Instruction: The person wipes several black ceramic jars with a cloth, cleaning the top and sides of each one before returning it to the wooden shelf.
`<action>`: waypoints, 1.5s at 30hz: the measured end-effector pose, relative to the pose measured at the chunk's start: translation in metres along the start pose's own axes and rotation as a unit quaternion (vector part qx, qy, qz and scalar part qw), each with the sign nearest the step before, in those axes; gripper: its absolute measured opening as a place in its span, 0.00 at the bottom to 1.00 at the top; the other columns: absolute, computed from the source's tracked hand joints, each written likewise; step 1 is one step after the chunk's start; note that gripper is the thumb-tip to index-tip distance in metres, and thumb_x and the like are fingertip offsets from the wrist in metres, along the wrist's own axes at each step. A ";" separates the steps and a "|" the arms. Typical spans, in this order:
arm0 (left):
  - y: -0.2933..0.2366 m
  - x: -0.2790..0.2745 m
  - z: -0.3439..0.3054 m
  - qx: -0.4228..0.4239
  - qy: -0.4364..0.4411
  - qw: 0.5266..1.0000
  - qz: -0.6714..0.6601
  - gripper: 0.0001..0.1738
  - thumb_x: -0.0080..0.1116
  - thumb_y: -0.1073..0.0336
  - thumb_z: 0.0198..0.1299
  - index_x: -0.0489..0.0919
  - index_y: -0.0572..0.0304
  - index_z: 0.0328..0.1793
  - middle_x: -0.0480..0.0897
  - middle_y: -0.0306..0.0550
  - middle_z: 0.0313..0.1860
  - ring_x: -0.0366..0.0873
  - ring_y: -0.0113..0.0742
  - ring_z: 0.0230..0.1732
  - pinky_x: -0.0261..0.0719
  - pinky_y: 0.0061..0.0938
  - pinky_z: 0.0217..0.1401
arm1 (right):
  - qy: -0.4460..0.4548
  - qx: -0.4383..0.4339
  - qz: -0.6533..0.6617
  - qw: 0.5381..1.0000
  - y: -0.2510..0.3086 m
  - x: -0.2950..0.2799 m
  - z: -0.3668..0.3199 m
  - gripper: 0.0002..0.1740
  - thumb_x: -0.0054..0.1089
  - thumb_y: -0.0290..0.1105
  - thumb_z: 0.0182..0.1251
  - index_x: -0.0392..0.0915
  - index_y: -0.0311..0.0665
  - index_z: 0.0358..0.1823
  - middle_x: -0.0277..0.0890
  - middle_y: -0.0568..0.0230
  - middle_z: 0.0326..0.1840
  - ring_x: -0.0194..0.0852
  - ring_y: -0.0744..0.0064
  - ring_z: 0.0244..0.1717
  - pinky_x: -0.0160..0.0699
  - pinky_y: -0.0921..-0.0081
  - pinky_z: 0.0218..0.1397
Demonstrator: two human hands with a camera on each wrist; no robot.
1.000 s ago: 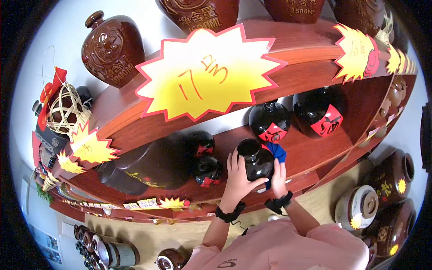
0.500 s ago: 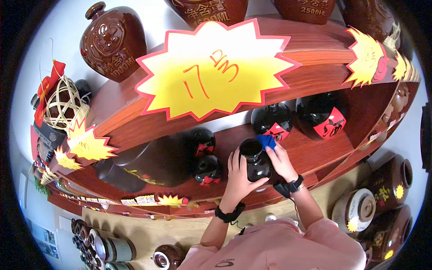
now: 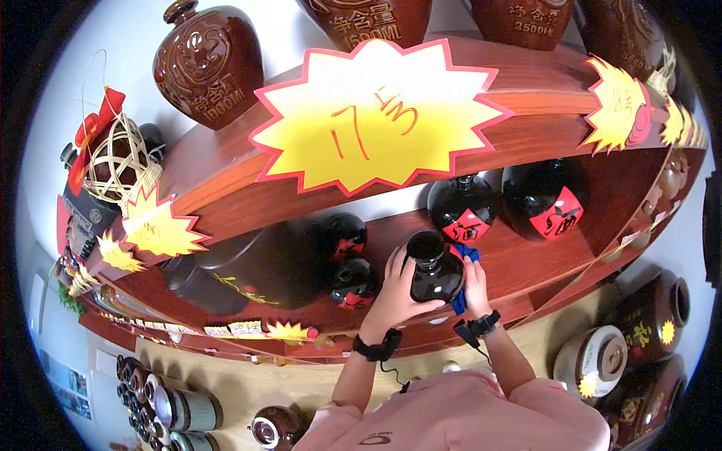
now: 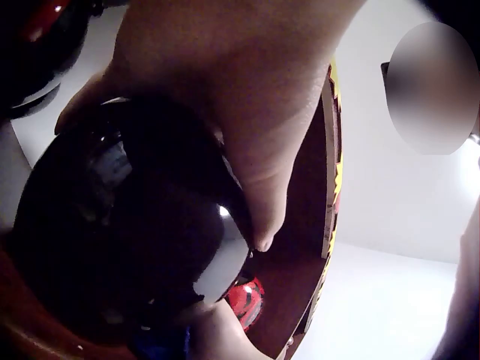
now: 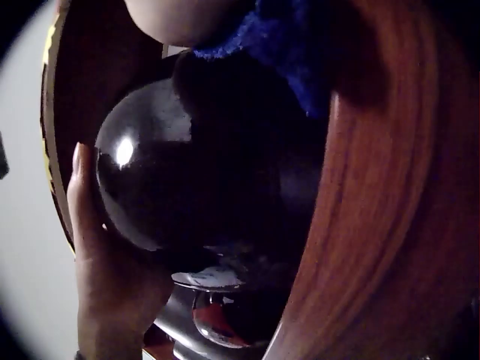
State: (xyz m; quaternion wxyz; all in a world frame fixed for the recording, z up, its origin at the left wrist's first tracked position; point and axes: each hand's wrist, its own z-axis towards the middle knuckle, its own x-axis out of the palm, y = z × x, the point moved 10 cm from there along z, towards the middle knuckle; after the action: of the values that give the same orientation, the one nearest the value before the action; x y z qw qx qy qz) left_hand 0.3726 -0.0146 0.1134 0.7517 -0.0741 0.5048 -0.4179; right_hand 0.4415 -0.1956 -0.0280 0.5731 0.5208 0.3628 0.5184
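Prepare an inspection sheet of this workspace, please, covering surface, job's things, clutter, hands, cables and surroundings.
Surface: reddish wooden shelf; whether the held jar rests on it, cannot tell.
Job's things: black jar; blue cloth against its side.
Clutter: red-labelled jars and large dark jar, same shelf.
Hands: left hand grips the black jar; right hand holds the blue cloth to it.
Cables: a thin black cable at each wrist.
Surroundings: brown jars above; starburst tags along the edge; floor jars beyond.
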 end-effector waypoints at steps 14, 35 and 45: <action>-0.011 0.005 -0.008 -0.087 -0.091 0.986 0.107 0.66 0.78 0.41 0.33 0.56 0.75 0.72 0.60 0.71 0.69 0.54 0.73 0.71 0.54 0.57 0.74 | 0.021 0.060 0.094 0.994 0.015 0.010 -0.007 0.17 0.46 0.39 0.77 0.75 0.30 0.40 0.76 0.63 0.37 0.70 0.75 0.39 0.71 0.73 0.44; -0.010 0.006 -0.009 -0.055 -0.085 0.988 0.117 0.62 0.75 0.37 0.36 0.61 0.74 0.69 0.62 0.72 0.67 0.56 0.74 0.70 0.56 0.59 0.72 | 0.203 -0.065 -0.006 0.977 0.079 0.044 0.015 0.18 0.46 0.36 0.77 0.74 0.31 0.57 0.77 0.58 0.55 0.73 0.67 0.56 0.65 0.73 0.64; -0.010 0.004 -0.008 -0.053 -0.093 0.989 0.101 0.59 0.76 0.41 0.36 0.62 0.71 0.69 0.63 0.70 0.67 0.57 0.73 0.69 0.56 0.58 0.73 | 0.110 0.105 0.092 0.984 -0.016 0.019 0.006 0.26 0.41 0.47 0.78 0.76 0.27 0.46 0.78 0.56 0.45 0.72 0.64 0.47 0.67 0.69 0.55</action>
State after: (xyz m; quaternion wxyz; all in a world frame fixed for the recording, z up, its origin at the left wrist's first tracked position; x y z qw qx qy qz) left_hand 0.3609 -0.0217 0.1125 0.8287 -0.1004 0.4592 -0.3039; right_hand 0.4540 -0.1770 -0.0399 0.4217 0.5489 0.4262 0.5824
